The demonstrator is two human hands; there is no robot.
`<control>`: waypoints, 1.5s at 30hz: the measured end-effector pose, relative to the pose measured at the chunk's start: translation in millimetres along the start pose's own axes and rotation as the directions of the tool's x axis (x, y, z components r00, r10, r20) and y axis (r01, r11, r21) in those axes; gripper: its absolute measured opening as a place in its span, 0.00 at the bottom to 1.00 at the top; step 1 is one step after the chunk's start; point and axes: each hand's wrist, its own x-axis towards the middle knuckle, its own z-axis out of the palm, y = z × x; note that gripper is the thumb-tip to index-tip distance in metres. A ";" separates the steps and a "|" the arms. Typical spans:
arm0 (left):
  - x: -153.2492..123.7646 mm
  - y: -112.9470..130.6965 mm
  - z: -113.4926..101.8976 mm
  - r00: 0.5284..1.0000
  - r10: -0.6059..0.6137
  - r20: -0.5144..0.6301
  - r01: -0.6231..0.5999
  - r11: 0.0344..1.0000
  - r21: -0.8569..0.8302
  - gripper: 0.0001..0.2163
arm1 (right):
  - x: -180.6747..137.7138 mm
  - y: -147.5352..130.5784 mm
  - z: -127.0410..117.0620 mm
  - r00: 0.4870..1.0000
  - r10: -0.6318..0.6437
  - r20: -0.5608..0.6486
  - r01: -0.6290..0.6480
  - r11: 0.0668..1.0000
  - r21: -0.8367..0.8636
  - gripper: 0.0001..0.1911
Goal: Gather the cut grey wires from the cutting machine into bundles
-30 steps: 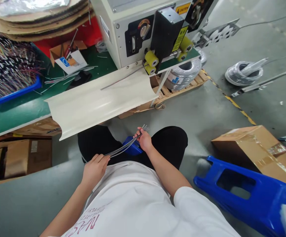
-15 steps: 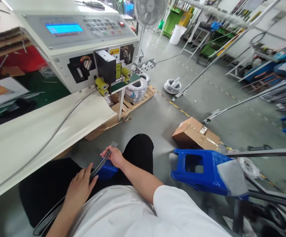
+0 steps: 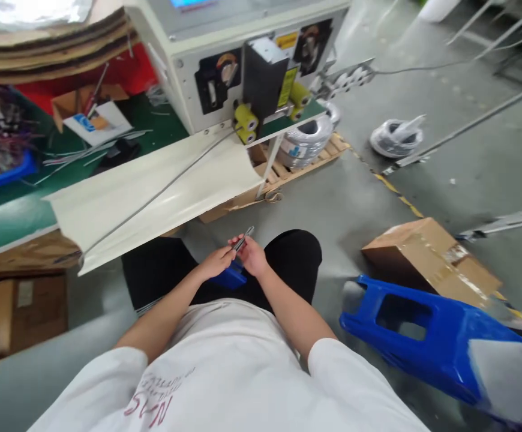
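A bundle of grey cables (image 3: pixel 242 241) is held in front of my lap, its cut ends gathered at the top. My right hand (image 3: pixel 252 257) is closed round it near those ends. Just below, my left hand (image 3: pixel 218 263) also has its fingers wrapped round the bundle, close against the right. The rest of the bundle's length is hidden behind my left hand and arm. Beyond my hands, a single grey cable (image 3: pixel 162 191) runs from the yellow rollers (image 3: pixel 245 124) of the cable machine (image 3: pixel 211 60) down along a cream chute (image 3: pixel 189 201).
A blue plastic stool (image 3: pixel 450 354) and a cardboard box (image 3: pixel 427 258) stand on the floor at my right. Cable coils (image 3: pixel 303 144) sit on a wooden pallet under the machine. A green bench (image 3: pixel 9 225) with a blue tray (image 3: pixel 4 177) lies to the left.
My left hand has slid up the bundle to meet my right hand. The camera view has swung left, showing more of the bench. The cable on the chute still hangs from the rollers.
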 end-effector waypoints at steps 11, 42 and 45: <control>-25.9 18.4 0.8 0.984 -0.014 -0.176 0.057 0.968 0.242 0.18 | 8.0 20.1 -4.3 0.992 -0.056 -0.114 0.039 0.988 -0.148 0.14; -149.3 -2.4 -31.8 0.819 0.273 -0.505 0.099 0.800 0.592 0.13 | 3.1 16.3 5.9 0.986 -0.028 -0.162 0.027 1.000 -0.007 0.12; -148.0 -12.5 -1.1 0.884 0.127 -0.450 0.162 0.820 0.549 0.16 | 1.7 17.2 7.0 0.985 -0.010 -0.172 0.011 1.000 0.006 0.09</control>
